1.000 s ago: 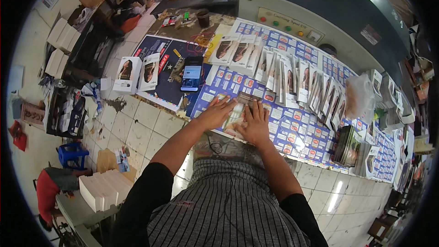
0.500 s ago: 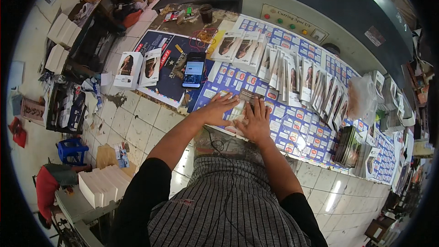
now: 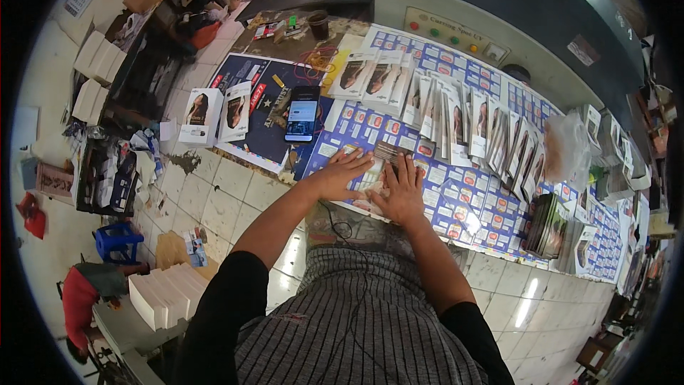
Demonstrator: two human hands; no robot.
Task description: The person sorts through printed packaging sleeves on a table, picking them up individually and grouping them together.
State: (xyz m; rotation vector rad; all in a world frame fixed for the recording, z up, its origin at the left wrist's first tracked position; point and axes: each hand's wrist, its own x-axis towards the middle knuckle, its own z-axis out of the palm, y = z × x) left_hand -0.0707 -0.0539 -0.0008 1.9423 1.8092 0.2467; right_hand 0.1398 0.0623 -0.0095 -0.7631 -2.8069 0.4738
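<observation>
Your left hand (image 3: 343, 174) and right hand (image 3: 401, 192) spread flat on a brown-and-pale paper rectangle (image 3: 375, 172). Its length ran toward one o'clock.

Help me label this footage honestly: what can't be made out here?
Head view: parts of the printed item, covered by the left hand and right hand.
Head view: the contents of the plastic bag, veiled by cloudy film.
Head view: fine print on the phone, too small.
</observation>
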